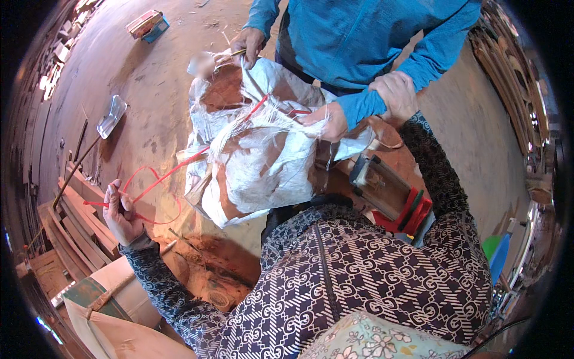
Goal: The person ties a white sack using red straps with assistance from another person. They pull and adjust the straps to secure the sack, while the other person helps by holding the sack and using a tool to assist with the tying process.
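Observation:
My left hand [122, 215] is closed on a thin red plastic strap [173, 170], held out to the left of a large white woven sack [269, 170]. The strap loops below my hand and runs taut to the sack's gathered, frayed neck. My right hand [394, 96] is wrapped round the blue-sleeved forearm [360, 107] of a person facing me. That person's one hand [327, 121] grips the neck beside the strap; the other hand [250, 45] holds up the torn edge. Brown stains or contents show on the sack; which, I cannot tell.
Timber [89, 215] lies at left, near a long-handled metal scoop [112, 116]. A small box [148, 27] sits on the floor farther off. Beside my right arm is a clear-bodied object with red parts [391, 191]. Long boards [499, 84] are stacked at far right.

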A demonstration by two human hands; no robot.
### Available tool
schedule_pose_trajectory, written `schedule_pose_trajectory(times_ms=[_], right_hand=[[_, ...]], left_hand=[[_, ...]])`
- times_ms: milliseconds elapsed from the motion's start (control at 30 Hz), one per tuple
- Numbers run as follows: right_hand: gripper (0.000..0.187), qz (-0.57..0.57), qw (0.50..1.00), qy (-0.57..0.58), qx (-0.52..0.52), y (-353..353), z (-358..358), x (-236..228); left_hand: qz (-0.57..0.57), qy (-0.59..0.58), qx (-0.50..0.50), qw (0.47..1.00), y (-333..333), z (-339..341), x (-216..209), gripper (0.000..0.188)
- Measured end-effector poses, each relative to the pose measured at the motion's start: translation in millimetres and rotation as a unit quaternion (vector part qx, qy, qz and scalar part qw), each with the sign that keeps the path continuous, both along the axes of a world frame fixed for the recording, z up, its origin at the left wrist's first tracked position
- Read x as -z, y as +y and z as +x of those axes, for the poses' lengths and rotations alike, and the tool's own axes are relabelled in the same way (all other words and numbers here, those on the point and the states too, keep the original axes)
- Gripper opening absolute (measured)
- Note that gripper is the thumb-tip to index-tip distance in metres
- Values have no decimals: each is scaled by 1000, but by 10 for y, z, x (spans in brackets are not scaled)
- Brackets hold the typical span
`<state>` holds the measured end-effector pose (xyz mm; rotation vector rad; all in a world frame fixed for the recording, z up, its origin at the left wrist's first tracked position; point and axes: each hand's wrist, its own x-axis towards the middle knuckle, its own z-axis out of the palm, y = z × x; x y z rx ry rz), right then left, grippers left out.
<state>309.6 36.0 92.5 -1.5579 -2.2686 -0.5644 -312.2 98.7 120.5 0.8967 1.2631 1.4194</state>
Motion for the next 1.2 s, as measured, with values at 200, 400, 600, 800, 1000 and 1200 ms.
schedule_pose_trajectory(times_ms=[200, 400, 600, 800, 1000, 1200], right_hand=[[24, 8, 999, 24, 26, -152, 51, 131], [44, -73, 986, -37, 148, -558, 330, 47], [72, -286, 937, 198, 28, -660, -403, -483], [54, -196, 934, 298, -17, -225, -1070, 528], [20, -102, 842, 518, 108, -118, -1381, 1111], [25, 61, 796, 563, 215, -580, -778, 1252]], left_hand=[[-15, 13, -31, 999, 222, 2, 74, 29], [-15, -9, -1, 1000, 367, -256, 160, 29], [-5, 25, 27, 999, 331, -51, -56, 28], [30, 28, 71, 997, 381, 260, -301, 28], [34, 58, 73, 995, 307, 238, -378, 27], [-19, 59, 147, 987, 300, 656, -165, 25]])
